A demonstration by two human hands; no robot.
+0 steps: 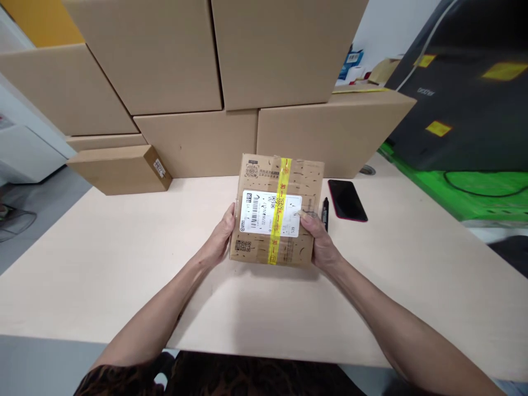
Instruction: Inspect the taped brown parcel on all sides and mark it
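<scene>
A small brown cardboard box (256, 247) is held up over the table, its labelled face turned towards me. Yellow printed tape runs down that face and crosses a white shipping label (258, 212). My left hand (221, 234) grips the box by its left side, with most of the fingers hidden behind it. On the opposite side my right hand (322, 239) is closed round the edge, thumb resting on the label's right end. A black marker (325, 213) lies on the table just beyond my right hand, partly covered.
Large cardboard boxes (198, 146) are stacked along the back of the table (136, 264). A flatter carton (119, 170) stands at the back left. To the right of the marker lies a dark phone (347, 201). A dark covered machine (462, 121) rises at the right.
</scene>
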